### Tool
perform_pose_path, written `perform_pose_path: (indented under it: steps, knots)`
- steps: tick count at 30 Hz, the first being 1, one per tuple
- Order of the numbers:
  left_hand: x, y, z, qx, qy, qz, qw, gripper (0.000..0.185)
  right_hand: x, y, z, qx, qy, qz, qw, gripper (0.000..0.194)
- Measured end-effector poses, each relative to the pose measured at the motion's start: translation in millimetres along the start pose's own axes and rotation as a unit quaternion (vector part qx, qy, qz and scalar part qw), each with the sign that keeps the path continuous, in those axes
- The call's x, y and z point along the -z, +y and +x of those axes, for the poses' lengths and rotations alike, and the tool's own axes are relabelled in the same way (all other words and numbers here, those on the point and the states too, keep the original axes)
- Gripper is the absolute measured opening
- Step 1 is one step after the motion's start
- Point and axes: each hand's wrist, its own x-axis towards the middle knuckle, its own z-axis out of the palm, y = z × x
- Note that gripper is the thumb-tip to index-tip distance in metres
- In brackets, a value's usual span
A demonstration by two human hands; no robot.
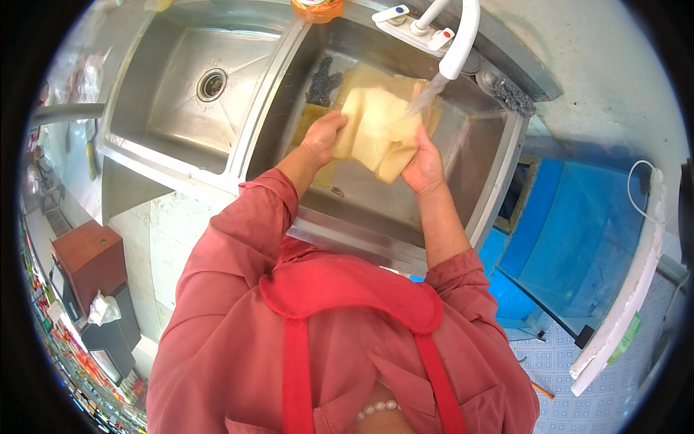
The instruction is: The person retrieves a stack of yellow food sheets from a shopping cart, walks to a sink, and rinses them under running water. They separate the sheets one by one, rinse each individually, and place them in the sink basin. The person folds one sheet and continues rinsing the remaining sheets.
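Note:
My left hand (321, 136) grips the left edge of a wet, pale yellow, pliable sheet (374, 127), which looks like tofu skin. On its lower right side, my right hand (425, 163) holds the same sheet with the thumb on top. The sheet is folded and droops between both hands above the right steel sink basin (461, 200). A stream of water (428, 97) runs from the white faucet (460, 49) onto its upper right part. More yellow sheets (374, 76) lie beneath it in the basin, partly hidden by it.
A dark scouring pad (323, 81) lies in the basin's far left corner; another scourer (512, 96) rests at the right rim. An orange bottle (318, 10) stands behind the divider. The left basin (184, 59) has an uncovered drain (211, 85). Right of the sink stands a blue glass tank (585, 217).

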Motion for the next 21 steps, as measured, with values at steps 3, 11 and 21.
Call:
perform_pose_path:
  steps: [3,11,21]
  knots:
    - [5,-3,3,-0.006,0.054,-0.048,0.997,0.015,5,-12,-1,0.0,0.004,0.022,1.0,0.047]
    - [6,10,5,0.08,-0.045,-0.122,0.988,0.033,17,-21,2,0.002,0.01,-0.011,1.0,0.047]
    - [-31,-27,8,-0.018,-0.07,0.174,0.982,0.036,23,-4,15,-0.105,0.066,-0.043,0.991,0.058]
